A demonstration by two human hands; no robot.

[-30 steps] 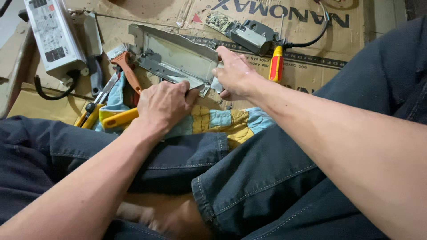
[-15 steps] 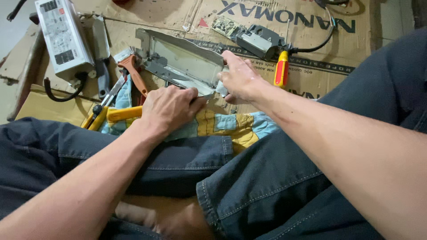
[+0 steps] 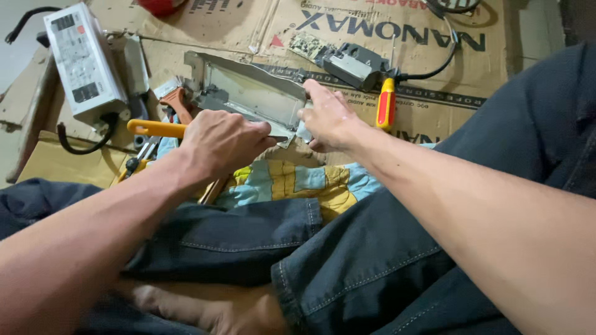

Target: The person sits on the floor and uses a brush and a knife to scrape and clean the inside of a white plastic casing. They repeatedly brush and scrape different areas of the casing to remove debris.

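Grey sheet-metal housing [image 3: 248, 93], a long open trough with bent-up walls, lies on the flattened brown cardboard [image 3: 434, 105] just beyond my knuckles, and both my hands are on its near edge. My right hand [image 3: 329, 118] is closed over the right end of it, fingers [image 3: 316, 93] wrapped on the wall and thumb underneath, pinning it down. My left hand [image 3: 220, 142] is a tight fist around a thin tool whose metal tip pokes out toward my right hand and meets the housing's lower lip; I cannot tell what sort of tool it is.

To do this well, I judge the right hand should press the housing flat so it cannot skid on the cardboard, while the left keeps the tip low and in line with the seam, pushing away from the holding fingers rather than toward them.

A yellow-handled tool [image 3: 155, 128] sticks out to the left of my left wrist, with an orange-handled one [image 3: 177, 102] just past it. Beyond my right hand lies a red-and-yellow screwdriver [image 3: 386, 102] beside a dark grey box with a black cable [image 3: 351, 62]. Far to the left sits a white rectangular power unit [image 3: 84, 62]. A colourful patterned cloth [image 3: 298, 183] covers my lap under both wrists.

Against the earlier frame, my left hand has shifted right along the lip, closer to my right hand, uncovering the yellow handle; the right grip is unchanged.
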